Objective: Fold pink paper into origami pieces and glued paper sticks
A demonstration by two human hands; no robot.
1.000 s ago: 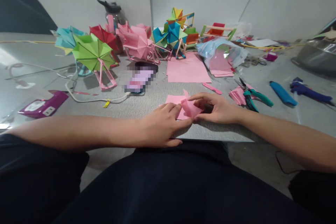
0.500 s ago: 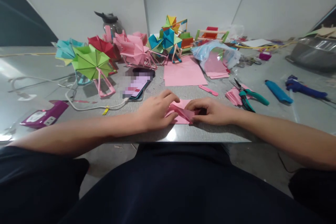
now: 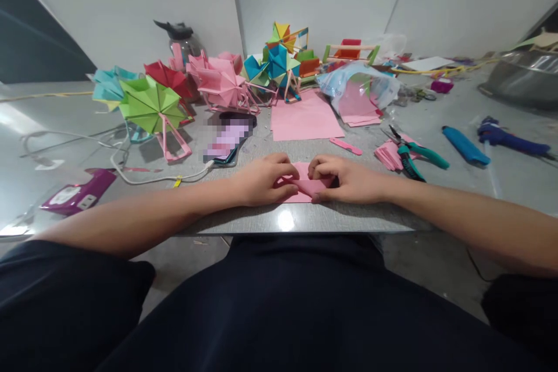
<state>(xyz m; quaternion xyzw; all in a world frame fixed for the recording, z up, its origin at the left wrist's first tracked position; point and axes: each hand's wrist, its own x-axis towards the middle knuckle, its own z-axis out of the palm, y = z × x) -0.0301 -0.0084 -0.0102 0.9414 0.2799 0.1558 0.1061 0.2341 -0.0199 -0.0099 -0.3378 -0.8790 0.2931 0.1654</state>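
A folded piece of pink paper [image 3: 307,187] lies near the table's front edge, between my two hands. My left hand [image 3: 265,179] curls around its left side, with thumb and fingers closed on the fold. On the right side, my right hand [image 3: 346,179] grips the paper, its thumb low on the raised flap and its fingers bent over the top. Parts of the paper are hidden under my fingers. Just beyond my hands lie a pink craft stick [image 3: 346,146] and a large pink sheet [image 3: 306,119].
Folded-paper wheel models, a green one [image 3: 152,103] and a pink one [image 3: 224,82] among them, stand at the back left. A phone [image 3: 231,138] lies left of centre. Pliers [image 3: 412,154], a blue roll [image 3: 465,146], a glue gun [image 3: 510,138] and a metal bowl [image 3: 523,78] are to the right.
The fingers of my right hand have curled further over the paper. Its raised flap now lies lower and flatter. My left hand has stayed nearly in place, its fingers slightly more bent.
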